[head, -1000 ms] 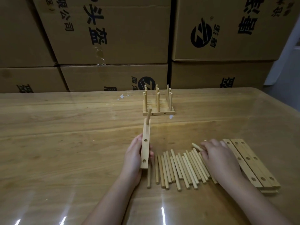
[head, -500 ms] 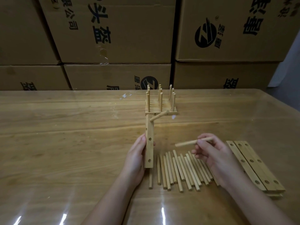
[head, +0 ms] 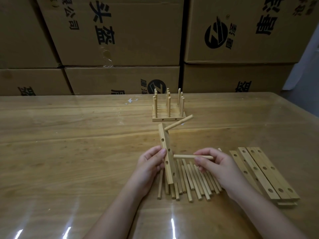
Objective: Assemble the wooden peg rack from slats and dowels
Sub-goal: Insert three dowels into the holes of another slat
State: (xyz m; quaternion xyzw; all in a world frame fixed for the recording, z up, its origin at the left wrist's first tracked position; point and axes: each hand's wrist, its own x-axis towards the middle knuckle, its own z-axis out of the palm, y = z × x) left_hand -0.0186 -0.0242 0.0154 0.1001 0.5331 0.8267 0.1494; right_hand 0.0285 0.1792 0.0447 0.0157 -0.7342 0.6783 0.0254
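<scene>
While the left hand grips a flat wooden slat near its middle, thumb on the drilled face and fingers curled behind, the slat stands nearly upright, leaning a little to the left, its lower end over the loose dowels. The slat is pale, square-edged and pierced by a row of round holes. One round dowel is seated near its top and juts out to the right, angled upward.

The right hand pinches a second dowel between thumb and curled fingers, holding it level. Its free left end sits just beside the slat's right side, about halfway down; whether it has entered a hole cannot be told.

Below both hands lies a loose row of dowels, smooth light cylinders of like length, fanned side by side on the table. To the right rests a stack of slats, laid flat and edge to edge, their holes showing as dark circles.

Farther back on the table stands a finished peg rack, a slatted base with upright pegs in three rows. The tabletop is glossy, grained wood with streaks of reflected light. Printed cardboard boxes are stacked behind the table.
</scene>
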